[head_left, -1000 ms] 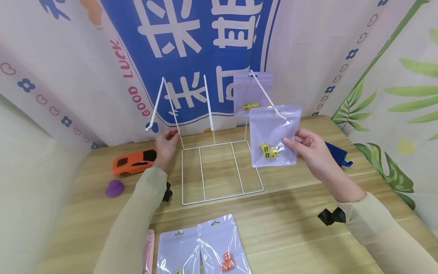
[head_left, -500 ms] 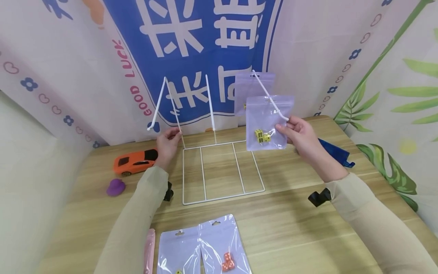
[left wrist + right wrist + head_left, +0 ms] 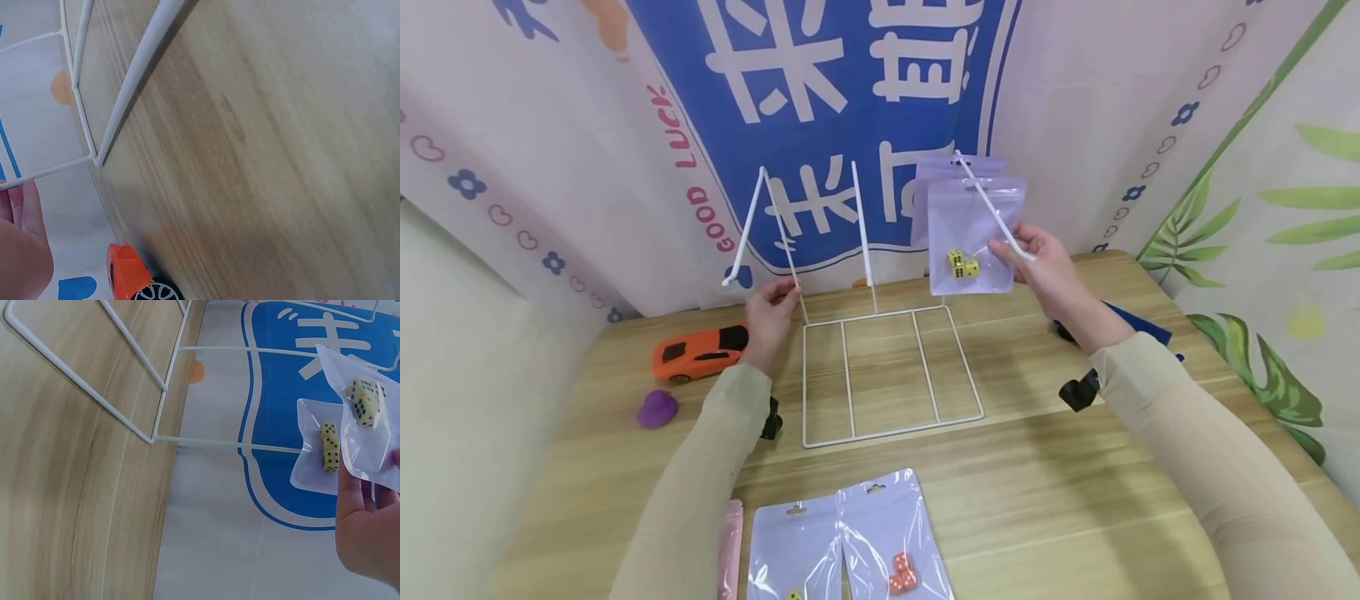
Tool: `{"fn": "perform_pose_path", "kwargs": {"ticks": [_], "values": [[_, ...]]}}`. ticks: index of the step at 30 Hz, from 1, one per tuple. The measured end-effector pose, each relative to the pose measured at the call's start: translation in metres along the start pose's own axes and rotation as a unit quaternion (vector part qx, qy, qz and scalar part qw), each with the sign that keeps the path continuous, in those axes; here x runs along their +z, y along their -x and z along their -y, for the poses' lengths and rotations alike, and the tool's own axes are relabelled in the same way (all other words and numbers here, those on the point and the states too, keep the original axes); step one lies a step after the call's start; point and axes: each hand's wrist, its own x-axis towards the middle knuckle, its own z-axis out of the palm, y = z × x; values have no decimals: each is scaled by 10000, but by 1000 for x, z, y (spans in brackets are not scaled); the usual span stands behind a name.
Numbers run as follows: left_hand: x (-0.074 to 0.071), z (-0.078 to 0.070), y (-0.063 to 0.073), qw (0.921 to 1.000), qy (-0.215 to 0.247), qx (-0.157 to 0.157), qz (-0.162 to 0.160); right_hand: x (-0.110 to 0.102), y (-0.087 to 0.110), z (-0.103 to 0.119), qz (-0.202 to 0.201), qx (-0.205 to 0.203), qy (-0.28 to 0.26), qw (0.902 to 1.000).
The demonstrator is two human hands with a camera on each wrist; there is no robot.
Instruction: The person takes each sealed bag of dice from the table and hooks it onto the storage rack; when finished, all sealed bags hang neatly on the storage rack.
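A white wire rack (image 3: 892,430) stands on the table with several long hooks. My left hand (image 3: 767,321) pinches its left upright; in the left wrist view the fingers (image 3: 31,206) lie at the same wire. My right hand (image 3: 1048,271) pinches the lower right edge of a clear lilac zip bag (image 3: 981,229) with yellow dice inside. The right hook (image 3: 992,208) crosses the front of this bag from its hanging hole down. Behind it a second lilac bag (image 3: 922,187) hangs at the hook's back end; its yellow dice (image 3: 330,447) show in the right wrist view.
Two lilac bags (image 3: 797,533) lie at the front, orange dice (image 3: 902,573) in one, beside a pink bag (image 3: 730,550). An orange toy car (image 3: 696,354) and small purple hat (image 3: 657,408) stand left. A blue toy (image 3: 1138,323) is behind my right forearm. A printed curtain (image 3: 1075,108) backs the table.
My right hand has moved the lilac bag up, left and back along the right hook, closer to the bag behind. My left hand has stayed on the upright.
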Motion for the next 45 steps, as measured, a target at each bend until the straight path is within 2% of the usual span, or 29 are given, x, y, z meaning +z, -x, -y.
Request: {"fn": "perform_pose_path", "kwargs": {"ticks": [11, 17, 23, 27, 31, 36, 40, 45], "values": [[-1, -2, 0, 10000, 66, 11, -42, 4, -25, 0, -30, -138, -294, 9995], [0, -2, 0, 10000, 18, -67, -3, 7, -33, 4, -80, -24, -448, 9990], [0, -2, 0, 9999, 48, -127, 40, 4, -36, 0, -221, 98, -200, 9995], [-1, -3, 1, 9998, 98, -185, 63, 0, -36, -11, -256, 439, -65, 9987], [-3, -3, 1, 9999, 85, -143, 30, -5, -36, -33, 19, 960, 190, 9952], [-5, 0, -1, 9999, 111, -12, -72, 4, -41, -64, 292, 1329, 916, 9865], [-5, 2, -2, 9998, 170, 65, -55, 20, -49, -80, 87, 1247, 986, 9873], [-3, 0, -2, 9996, 274, 0, 5, 38, -60, -90, -270, 720, 972, 9923]]}}
